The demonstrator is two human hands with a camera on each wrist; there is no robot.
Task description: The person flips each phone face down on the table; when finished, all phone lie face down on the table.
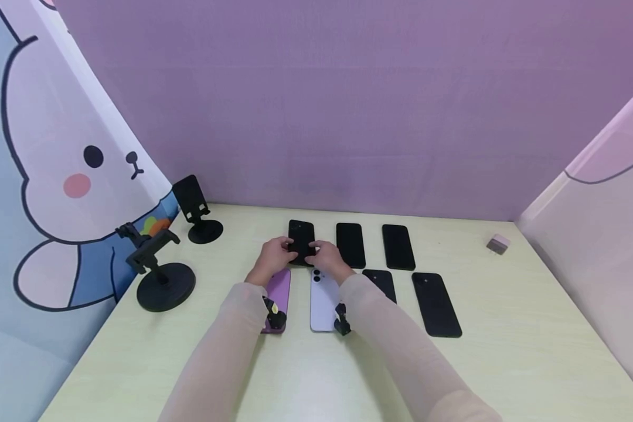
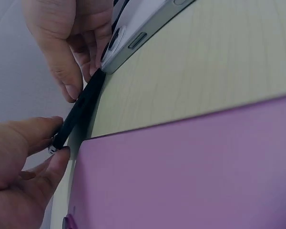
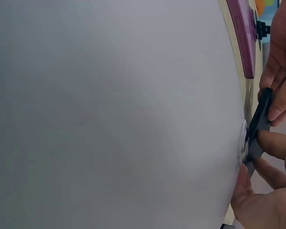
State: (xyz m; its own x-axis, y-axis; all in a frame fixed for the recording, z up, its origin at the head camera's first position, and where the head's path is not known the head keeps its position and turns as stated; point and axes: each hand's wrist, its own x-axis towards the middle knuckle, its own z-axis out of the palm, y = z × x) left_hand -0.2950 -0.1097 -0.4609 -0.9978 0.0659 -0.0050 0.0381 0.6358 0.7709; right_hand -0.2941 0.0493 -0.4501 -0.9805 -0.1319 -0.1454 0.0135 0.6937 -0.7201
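Observation:
A black phone (image 1: 302,234) in the back row is held by its two side edges. On its left edge my left hand (image 1: 276,256) pinches it between thumb and fingers, also clear in the left wrist view. My right hand (image 1: 329,258) grips the opposite edge. The left wrist view shows the black phone (image 2: 81,112) tilted, its near end raised by the left hand. Under my left wrist lies a purple phone (image 1: 279,290). Beneath the right wrist is a lavender phone (image 1: 323,302), whose back (image 3: 109,114) fills much of the right wrist view.
To the right lie more black phones: two in the back row (image 1: 350,246) (image 1: 399,246) and two in front, one partly under the right sleeve (image 1: 381,283) and one fully visible (image 1: 436,305). Two black phone stands (image 1: 166,287) (image 1: 206,231) stand left. A small box (image 1: 498,244) sits far right.

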